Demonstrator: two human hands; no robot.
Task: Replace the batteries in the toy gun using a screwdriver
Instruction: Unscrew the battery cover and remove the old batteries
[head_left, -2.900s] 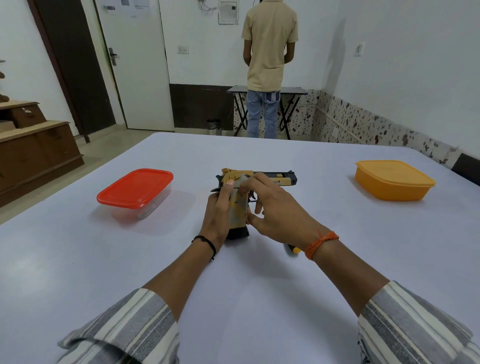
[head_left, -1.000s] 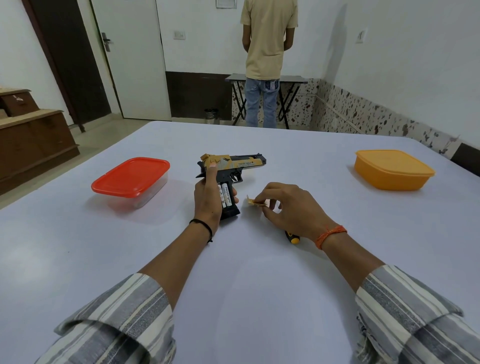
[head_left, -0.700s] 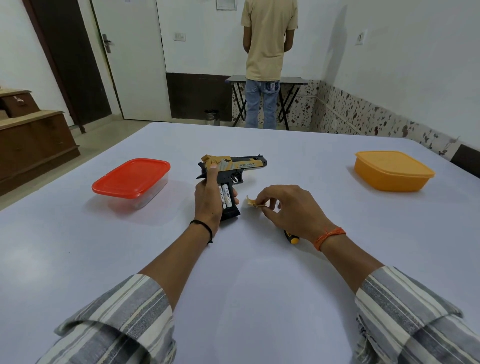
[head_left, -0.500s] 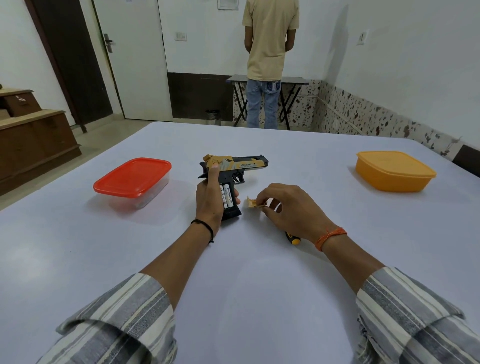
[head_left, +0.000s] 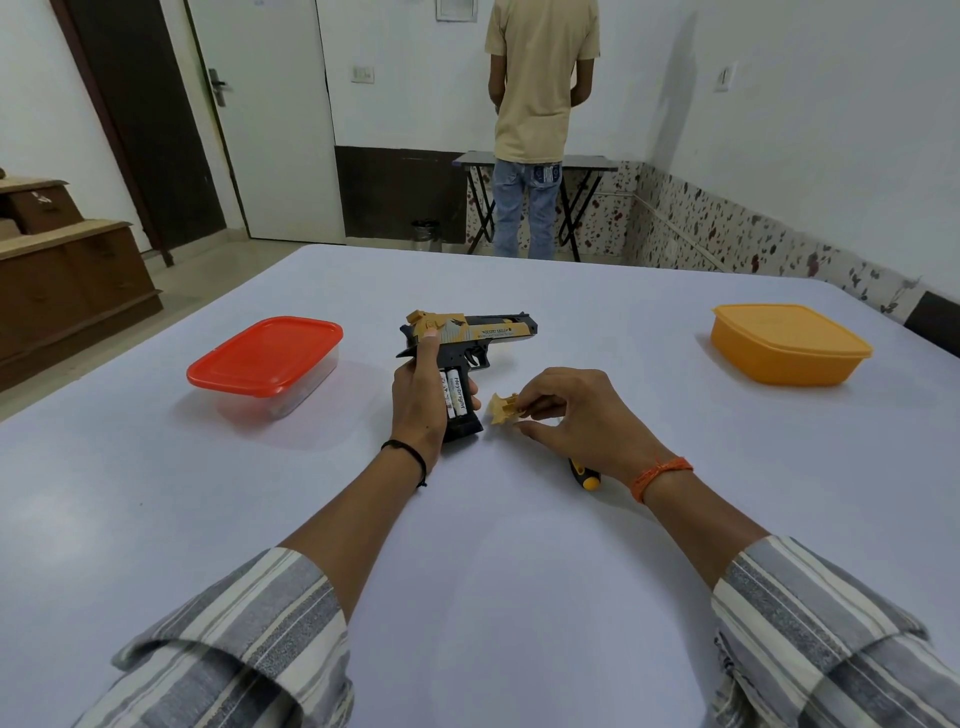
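A black and tan toy gun (head_left: 480, 335) lies on its side on the white table (head_left: 493, 545), barrel pointing right. Its grip is uncovered and two white batteries (head_left: 453, 397) show inside. My left hand (head_left: 420, 397) grips the gun's handle from the left, index finger stretched along the frame. My right hand (head_left: 576, 415) pinches the tan battery cover (head_left: 503, 408) just right of the grip, low over the table. A screwdriver (head_left: 584, 475) with a black and yellow handle lies under my right wrist, mostly hidden.
A clear box with a red lid (head_left: 265, 361) stands left of the gun. An orange lidded box (head_left: 787, 343) sits at the far right. Beyond the table a person (head_left: 540, 114) stands with their back turned at a small folding table (head_left: 535, 166).
The battery cover has come off the grip and moved right in my right hand, exposing the batteries. In the last second both hands stay almost still.
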